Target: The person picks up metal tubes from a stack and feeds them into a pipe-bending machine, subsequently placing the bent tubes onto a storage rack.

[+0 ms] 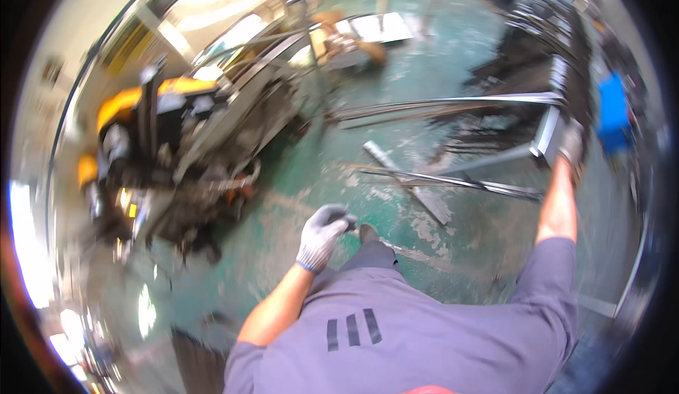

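My left hand [324, 237], in a pale knitted work glove with grey fingers, is in front of my body above the floor. Its fingers are curled in loosely, and I see nothing in them. Stretched far out to the right, my gloved right hand [571, 143] is at the edge of a stack of long dark metal bars [488, 139]. Beside it is the end of a silvery square bar [546, 131]. Blur hides the right fingers, so I cannot tell whether they grip a bar.
Long thin bars [453, 102] jut leftward from the stack over the green, worn floor [318, 175]. A flat metal strip [407, 182] lies slantwise there. Leftward stands a yellow and black machine [159, 104] beside grey metal pieces [244, 114]. A blue box [612, 113] is beyond my right hand.
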